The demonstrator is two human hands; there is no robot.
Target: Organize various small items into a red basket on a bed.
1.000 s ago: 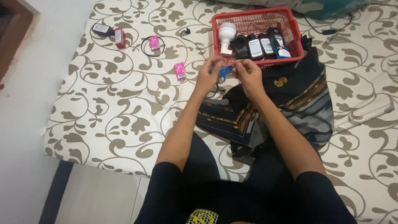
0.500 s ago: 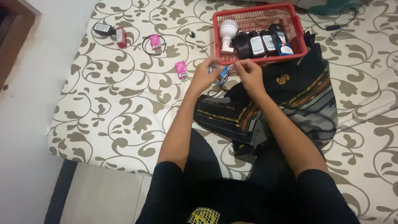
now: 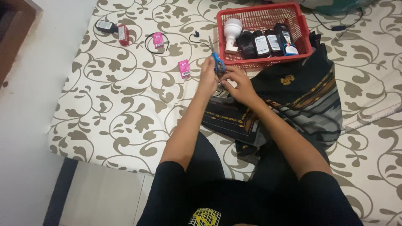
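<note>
I am holding the blue-handled scissors (image 3: 217,62) in my left hand (image 3: 208,75), grip clenched on the handles, blades pointing up and away toward the red basket (image 3: 302,29). My right hand (image 3: 237,83) is pinching something small and dark just below the handles; too small to tell what, perhaps a thread or cord. The two hands are touching, working over the near edge of the dark patterned cloth (image 3: 293,100) lying on the bed sheet (image 3: 125,104). To do this well, I judge, I am needing to keep the left wrist steady, hold the pinched piece taut with the right fingers, and keep the blade tips clear of the basket rim close beyond them. The scissors are sitting above and slightly left of my right grip, right against it. Noting around: a pink box (image 3: 184,68) just left of my left hand, another pink box (image 3: 158,40) inside a black cable loop farther off, bottles (image 3: 268,42) and a white bulb (image 3: 232,31) standing in the basket.
</note>
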